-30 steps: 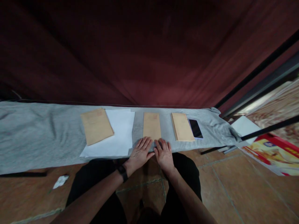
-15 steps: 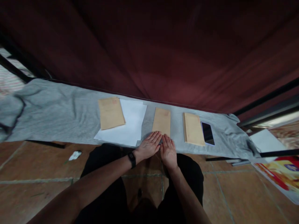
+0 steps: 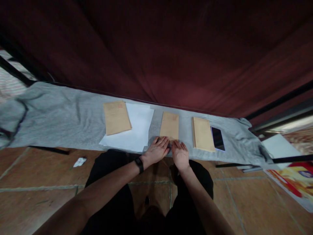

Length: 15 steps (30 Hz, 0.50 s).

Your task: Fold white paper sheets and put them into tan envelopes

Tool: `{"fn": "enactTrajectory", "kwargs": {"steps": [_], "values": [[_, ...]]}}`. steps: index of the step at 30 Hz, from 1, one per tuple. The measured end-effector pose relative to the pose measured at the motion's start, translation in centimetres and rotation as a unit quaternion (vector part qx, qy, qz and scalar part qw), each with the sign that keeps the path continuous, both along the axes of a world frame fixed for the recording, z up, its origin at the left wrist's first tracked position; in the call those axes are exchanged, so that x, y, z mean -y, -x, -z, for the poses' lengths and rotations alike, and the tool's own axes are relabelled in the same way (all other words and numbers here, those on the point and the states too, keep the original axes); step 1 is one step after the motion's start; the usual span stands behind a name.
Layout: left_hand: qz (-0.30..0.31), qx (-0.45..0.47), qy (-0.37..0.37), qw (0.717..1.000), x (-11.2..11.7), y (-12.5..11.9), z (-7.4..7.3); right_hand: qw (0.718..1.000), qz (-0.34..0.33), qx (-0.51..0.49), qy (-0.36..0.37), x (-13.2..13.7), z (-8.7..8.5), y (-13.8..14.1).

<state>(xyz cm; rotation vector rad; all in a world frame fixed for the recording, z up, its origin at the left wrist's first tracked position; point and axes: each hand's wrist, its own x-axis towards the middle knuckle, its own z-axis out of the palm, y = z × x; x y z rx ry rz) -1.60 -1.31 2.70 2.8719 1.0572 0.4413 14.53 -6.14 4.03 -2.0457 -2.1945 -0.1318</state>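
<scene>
In the head view a brown paper envelope (image 3: 169, 124) lies in front of me on the grey cloth, its near end partly hidden under my fingers. My left hand (image 3: 157, 150), with a black watch (image 3: 139, 165) on the wrist, rests with fingers stretched out on the near left corner. On the near right corner lie the fingertips of my right hand (image 3: 180, 156), palm down with fingers extended. Left of it, a few brown envelopes (image 3: 117, 118) lie on white paper sheets (image 3: 140, 125). To the right is another stack of brown envelopes (image 3: 203, 134).
A dark phone (image 3: 217, 139) touches or nearly touches the right stack. The grey cloth (image 3: 58, 119) covers a narrow bench before a dark red curtain (image 3: 156, 65). A crumpled white tissue (image 3: 79, 162) lies on the tiled floor; a colourful printed box (image 3: 297, 179) is at right.
My right hand has shifted slightly to the right, opening a gap between the two hands. My left hand stays at the envelope's near end. The envelopes have not visibly moved.
</scene>
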Motion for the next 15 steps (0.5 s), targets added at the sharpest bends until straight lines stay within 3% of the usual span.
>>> {"fn": "enactTrajectory", "kwargs": {"steps": [3, 9, 15], "values": [[-0.022, 0.044, 0.03, 0.998, -0.7, 0.0, 0.1, 1.0, 0.013, 0.02, 0.016, -0.2, -0.2, 0.2], [-0.139, 0.13, 0.081, 0.978, -2.6, -0.1, 0.7, 0.999, 0.032, -0.004, -0.024, 0.0, 1.0, 0.6], [-0.176, 0.143, 0.1, 0.969, -4.2, -0.4, 0.7, 0.997, 0.049, -0.044, -0.043, -0.1, 2.1, 0.9]]}}
